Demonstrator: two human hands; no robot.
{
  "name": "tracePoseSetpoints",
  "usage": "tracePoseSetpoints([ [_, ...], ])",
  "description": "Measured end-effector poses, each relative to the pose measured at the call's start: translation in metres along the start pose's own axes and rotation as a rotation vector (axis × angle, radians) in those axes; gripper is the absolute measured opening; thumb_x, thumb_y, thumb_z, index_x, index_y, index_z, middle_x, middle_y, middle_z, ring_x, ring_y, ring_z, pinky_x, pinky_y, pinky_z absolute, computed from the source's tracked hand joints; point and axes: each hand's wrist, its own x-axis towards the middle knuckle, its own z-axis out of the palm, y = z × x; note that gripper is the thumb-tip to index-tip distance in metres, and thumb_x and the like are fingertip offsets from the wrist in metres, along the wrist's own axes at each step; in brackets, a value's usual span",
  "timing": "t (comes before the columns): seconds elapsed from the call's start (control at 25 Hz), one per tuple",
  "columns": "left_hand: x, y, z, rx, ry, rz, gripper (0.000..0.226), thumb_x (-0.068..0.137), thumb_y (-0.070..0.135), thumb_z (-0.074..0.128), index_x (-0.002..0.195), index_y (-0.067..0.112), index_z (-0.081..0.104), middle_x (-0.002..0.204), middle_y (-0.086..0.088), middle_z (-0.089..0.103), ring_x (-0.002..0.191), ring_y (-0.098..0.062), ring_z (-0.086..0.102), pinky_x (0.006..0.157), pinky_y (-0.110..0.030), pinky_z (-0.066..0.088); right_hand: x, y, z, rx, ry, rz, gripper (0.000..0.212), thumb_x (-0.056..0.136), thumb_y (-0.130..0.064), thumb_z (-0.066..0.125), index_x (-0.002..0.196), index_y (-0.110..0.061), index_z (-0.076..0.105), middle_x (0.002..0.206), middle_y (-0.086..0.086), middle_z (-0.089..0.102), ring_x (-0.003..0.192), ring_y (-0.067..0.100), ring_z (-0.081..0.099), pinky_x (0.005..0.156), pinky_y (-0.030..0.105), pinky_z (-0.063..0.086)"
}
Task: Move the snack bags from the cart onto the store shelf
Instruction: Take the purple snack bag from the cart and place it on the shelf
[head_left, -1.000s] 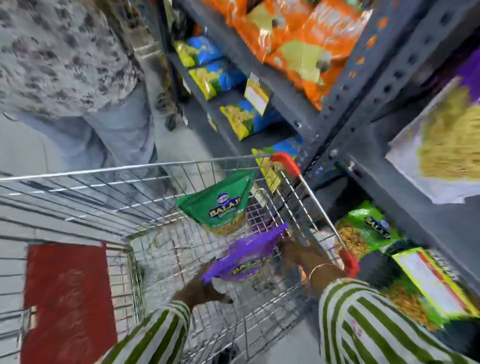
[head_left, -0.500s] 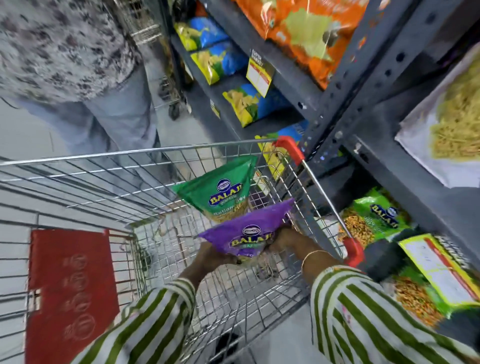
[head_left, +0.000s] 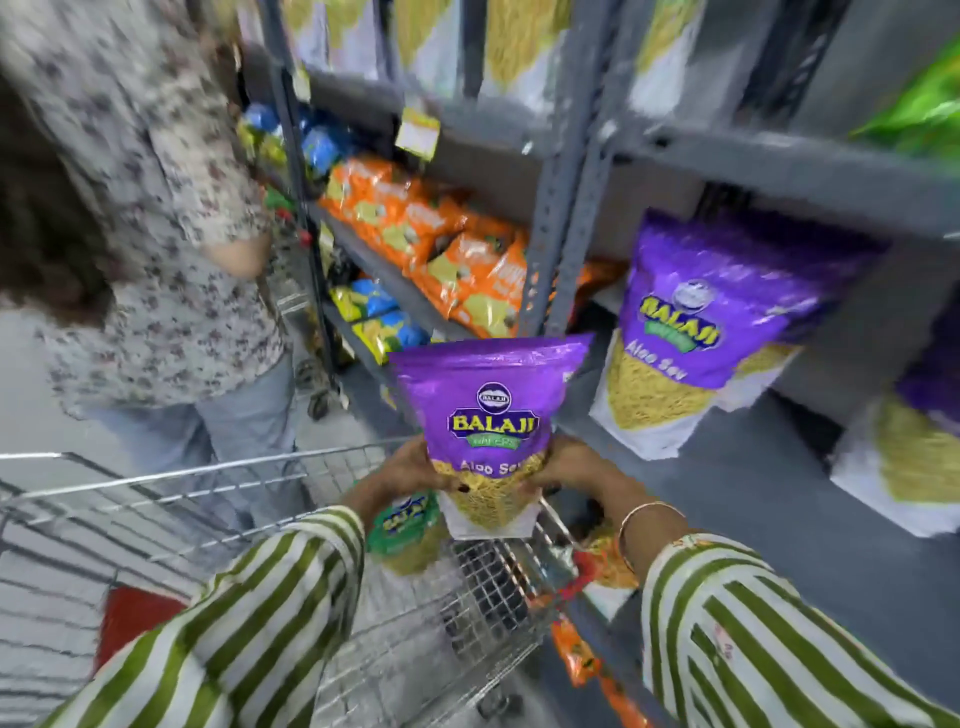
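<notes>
- Both hands gripped one purple plastic Balaji "Aloo Sev" snack bag upright, above the near right corner of the silver wire shopping cart.
- The left hand clasped the bag's lower left edge; the right hand clasped the lower right edge, fingers wrapped onto the clear window showing yellow sev.
- A thin gold bangle sat on the right wrist; both sleeves were green-and-white striped.
- A green Balaji snack bag lay in the cart, just below the left wrist.
- On the grey metal store shelf to the right stood a matching purple pouch, tilted, well apart from the held bag.
- Orange snack packets filled a farther shelf level.
- A person in a floral top stood beyond the cart, blurred.
</notes>
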Motion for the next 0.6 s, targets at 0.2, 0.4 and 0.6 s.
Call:
tracePoseSetpoints([
  [0.2, 0.009, 0.109, 0.058, 0.167, -0.067, 0.208, 0.055, 0.065, 0.002, 0.075, 0.114, -0.011, 0.053, 0.092, -0.003, 0.065, 0.053, 0.018, 0.056, 0.061, -0.006, 0.049, -0.072, 0.012, -0.090, 0.108, 0.273, -0.025, 0.060, 0.064, -0.012, 0.080, 0.120, -0.009, 0.059, 0.121, 0.005, 0.062, 0.107, 0.008, 0.051, 0.081, 0.011, 0.038],
  [0.4, 0.033, 0.162, 0.153, 0.130, -0.196, 0.266, 0.046, 0.066, -0.011, 0.069, 0.108, -0.006, 0.054, 0.052, 0.018, 0.071, 0.051, 0.012, 0.059, 0.053, -0.007, 0.049, -0.144, 0.073, -0.143, 0.281, 0.485, 0.096, 0.059, 0.062, -0.007, 0.081, 0.117, -0.004, 0.060, 0.114, 0.008, 0.065, 0.104, 0.015, 0.058, 0.101, 0.029, 0.047],
  [0.6, 0.075, 0.177, 0.245, 0.256, -0.309, 0.297, 0.046, 0.058, -0.005, 0.078, 0.101, 0.004, 0.064, 0.079, 0.013, 0.071, 0.069, 0.004, 0.061, 0.074, -0.028, 0.047, -0.204, 0.139, -0.161, 0.415, 0.664, 0.257, 0.069, 0.052, -0.019, 0.088, 0.114, -0.006, 0.060, 0.115, 0.010, 0.067, 0.101, 0.014, 0.059, 0.093, 0.026, 0.045],
])
